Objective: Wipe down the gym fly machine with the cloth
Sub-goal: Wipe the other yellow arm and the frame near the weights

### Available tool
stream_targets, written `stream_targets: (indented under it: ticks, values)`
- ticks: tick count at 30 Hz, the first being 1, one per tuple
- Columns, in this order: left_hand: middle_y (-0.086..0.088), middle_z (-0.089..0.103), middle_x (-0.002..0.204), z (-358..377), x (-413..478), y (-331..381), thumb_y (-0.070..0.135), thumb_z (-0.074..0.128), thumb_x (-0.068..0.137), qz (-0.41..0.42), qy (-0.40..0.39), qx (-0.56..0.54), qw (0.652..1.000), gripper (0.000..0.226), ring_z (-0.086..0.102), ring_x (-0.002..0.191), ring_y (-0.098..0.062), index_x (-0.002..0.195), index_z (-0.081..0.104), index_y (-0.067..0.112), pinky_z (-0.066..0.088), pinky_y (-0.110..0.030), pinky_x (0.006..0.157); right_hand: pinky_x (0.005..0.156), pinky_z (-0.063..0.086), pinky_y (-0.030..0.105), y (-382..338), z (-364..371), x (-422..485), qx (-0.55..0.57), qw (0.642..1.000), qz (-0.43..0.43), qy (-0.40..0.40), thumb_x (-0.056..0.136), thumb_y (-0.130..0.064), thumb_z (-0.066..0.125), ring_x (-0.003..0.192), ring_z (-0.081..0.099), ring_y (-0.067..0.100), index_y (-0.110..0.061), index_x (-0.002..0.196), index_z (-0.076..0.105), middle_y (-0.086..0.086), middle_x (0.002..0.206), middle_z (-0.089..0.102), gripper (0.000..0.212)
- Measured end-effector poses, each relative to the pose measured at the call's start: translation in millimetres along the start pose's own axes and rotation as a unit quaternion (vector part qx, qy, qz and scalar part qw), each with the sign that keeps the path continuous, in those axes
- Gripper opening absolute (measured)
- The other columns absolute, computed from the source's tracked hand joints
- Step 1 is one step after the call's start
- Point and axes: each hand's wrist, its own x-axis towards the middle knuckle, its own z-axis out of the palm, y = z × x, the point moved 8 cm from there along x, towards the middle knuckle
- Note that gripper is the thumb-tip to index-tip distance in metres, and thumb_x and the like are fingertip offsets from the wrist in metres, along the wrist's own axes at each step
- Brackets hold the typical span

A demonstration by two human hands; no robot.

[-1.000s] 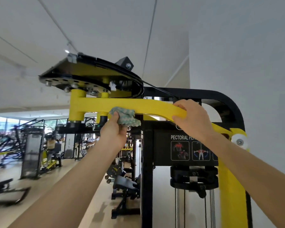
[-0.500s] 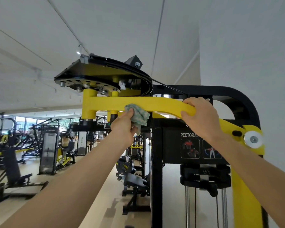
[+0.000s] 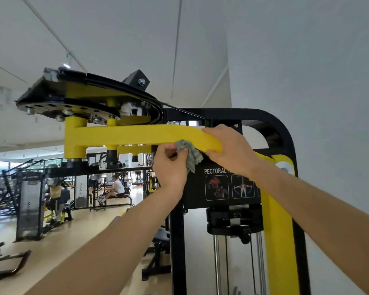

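Note:
The fly machine has a black frame (image 3: 283, 133) and a yellow upper arm (image 3: 136, 135) running left to a pivot under a black cam plate (image 3: 77, 96). My left hand (image 3: 168, 169) grips a crumpled grey-green cloth (image 3: 189, 154) and holds it against the underside of the yellow arm. My right hand (image 3: 230, 150) grips the same arm just to the right of the cloth, its fingers curled over the top edge. A black placard (image 3: 228, 186) with exercise pictures sits below both hands.
A white wall (image 3: 328, 103) stands close on the right. Chrome guide rods (image 3: 216, 262) and a weight stack top hang below the placard. Other gym machines (image 3: 30, 199) and seated people (image 3: 115, 188) fill the floor to the left.
My left hand has slid the cloth to the right along the underside of the yellow arm, up next to my right hand. My right hand keeps its grip.

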Motion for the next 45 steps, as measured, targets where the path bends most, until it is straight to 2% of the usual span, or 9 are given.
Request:
stream_targets:
  ticks: [5, 15, 21, 25, 28, 32, 38, 41, 45]
  values:
    - [0.007, 0.069, 0.093, 22.1, -14.7, -2.9, 0.013, 0.075, 0.09, 0.048, -0.028, 0.025, 0.998, 0.023, 0.068, 0.088, -0.008, 0.086, 0.059, 0.029, 0.057, -0.029, 0.083, 0.104, 0.042, 0.037, 10.0, -9.1, -16.6, -0.032, 0.998, -0.042, -0.024, 0.088, -0.014, 0.07, 0.13, 0.045, 0.017, -0.028, 0.147, 0.046, -0.006, 0.145, 0.048, 0.066]
    - [0.011, 0.066, 0.1, 46.4, -46.5, -7.1, 0.017, 0.077, 0.088, 0.124, -0.092, 0.069, 0.986, 0.019, 0.067, 0.095, -0.011, 0.101, 0.064, 0.02, 0.058, -0.032, 0.084, 0.086, 0.051, 0.033, 56.9, -37.4, -58.0, -0.127, 0.99, -0.042, -0.034, 0.088, -0.02, 0.068, 0.113, 0.052, 0.015, -0.032, 0.145, 0.047, -0.007, 0.131, 0.055, 0.062]
    - [0.008, 0.065, 0.107, 64.0, -64.5, -17.6, 0.021, 0.077, 0.089, 0.097, -0.108, 0.073, 0.987, 0.024, 0.067, 0.095, -0.011, 0.109, 0.065, 0.015, 0.059, -0.039, 0.085, 0.09, 0.049, 0.035, 80.3, -49.5, -81.2, -0.112, 0.993, -0.016, -0.011, 0.09, -0.022, 0.069, 0.109, 0.053, 0.016, -0.029, 0.14, 0.053, -0.005, 0.124, 0.061, 0.053]
    - [0.007, 0.068, 0.101, 89.3, -86.9, -21.0, 0.023, 0.076, 0.09, 0.074, -0.18, 0.059, 0.979, 0.017, 0.069, 0.089, -0.01, 0.102, 0.066, 0.016, 0.061, -0.04, 0.077, 0.096, 0.048, 0.035, 89.7, -60.7, -100.5, -0.059, 0.998, 0.012, 0.03, 0.088, -0.018, 0.073, 0.111, 0.047, 0.007, -0.026, 0.136, 0.059, -0.006, 0.126, 0.061, 0.05]
    - [0.011, 0.069, 0.092, 112.0, -106.2, -22.5, 0.023, 0.075, 0.09, 0.065, -0.262, 0.055, 0.961, 0.011, 0.067, 0.085, -0.006, 0.096, 0.068, 0.018, 0.061, -0.032, 0.073, 0.098, 0.044, 0.036, 84.8, -70.2, -122.3, -0.059, 0.994, 0.017, 0.086, 0.082, -0.012, 0.078, 0.12, 0.046, 0.015, -0.02, 0.13, 0.064, -0.001, 0.13, 0.061, 0.051]
    - [0.009, 0.068, 0.089, 126.9, -129.7, -28.5, 0.021, 0.072, 0.093, 0.036, -0.31, 0.047, 0.949, 0.009, 0.066, 0.085, -0.006, 0.093, 0.063, 0.02, 0.059, -0.037, 0.082, 0.092, 0.043, 0.024, 71.9, -71.6, -159.8, -0.005, 0.99, 0.019, 0.139, 0.078, -0.005, 0.079, 0.11, 0.051, 0.019, -0.014, 0.122, 0.068, 0.002, 0.122, 0.06, 0.046]
    - [-0.005, 0.071, 0.088, 117.4, -161.1, -52.8, 0.012, 0.074, 0.091, -0.064, -0.346, 0.015, 0.936, 0.01, 0.072, 0.088, -0.024, 0.092, 0.064, 0.014, 0.063, -0.047, 0.075, 0.086, 0.057, 0.021, 83.8, -33.7, -198.6, 0.21, 0.965, 0.143, 0.061, 0.088, -0.006, 0.073, 0.104, 0.061, 0.005, -0.022, 0.132, 0.059, -0.007, 0.121, 0.057, 0.049]
    - [0.0, 0.073, 0.08, 111.7, -192.9, -66.5, 0.013, 0.067, 0.096, -0.133, -0.392, -0.029, 0.91, 0.004, 0.074, 0.076, -0.018, 0.094, 0.065, 0.015, 0.059, -0.03, 0.06, 0.086, 0.056, 0.018, 89.8, -14.3, -216.6, 0.272, 0.948, 0.167, -0.001, 0.091, -0.006, 0.071, 0.109, 0.061, 0.002, -0.029, 0.145, 0.049, -0.012, 0.127, 0.056, 0.063]
    - [0.003, 0.076, 0.092, 104.2, -223.7, -73.5, 0.021, 0.065, 0.098, -0.157, -0.442, -0.033, 0.883, 0.011, 0.074, 0.086, -0.016, 0.107, 0.069, 0.024, 0.057, -0.023, 0.064, 0.084, 0.057, 0.022, 104.5, -12.7, -232.4, 0.217, 0.96, 0.179, -0.001, 0.089, -0.012, 0.074, 0.096, 0.066, 0.004, -0.019, 0.121, 0.071, -0.011, 0.105, 0.07, 0.032]
